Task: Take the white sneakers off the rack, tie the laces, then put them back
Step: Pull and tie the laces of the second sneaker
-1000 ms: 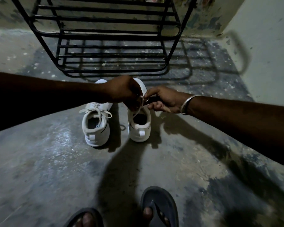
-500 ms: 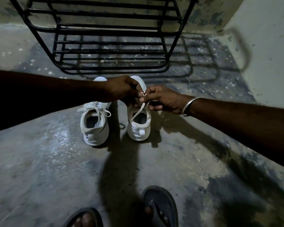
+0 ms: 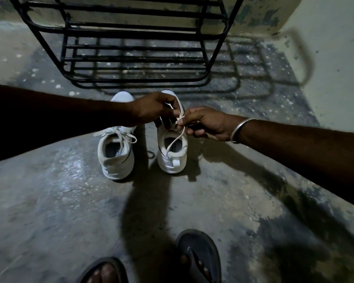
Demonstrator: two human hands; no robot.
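- Head view, setting: standing a pair of white low-top fabric sneakers side by side, heels toward the camera, on the mottled grey concrete floor. Resting off, and just in front of, the black tubular metal shoe rack, probably for freeing both hands for lacing.
- Head view, left-side sneaker: showing a bow lying across the tongue, apparently needing no further work.
- Head view, left hand: reaching over the right-side sneaker and curling the fingers onto part of the flat white lace, seemingly steadying a loop.
- Head view, right hand: wearing a plain metal bangle and pinching the free strand between thumb and forefinger, lifting it from the shoe's opening for closing the knot.
- Head view, stage: judging the second bow as half formed, with returning both shoes to the rack not yet begun.
- Head view, foreground: planting dark rubber sandals close behind the shoes, presumably for bending within easy reach.
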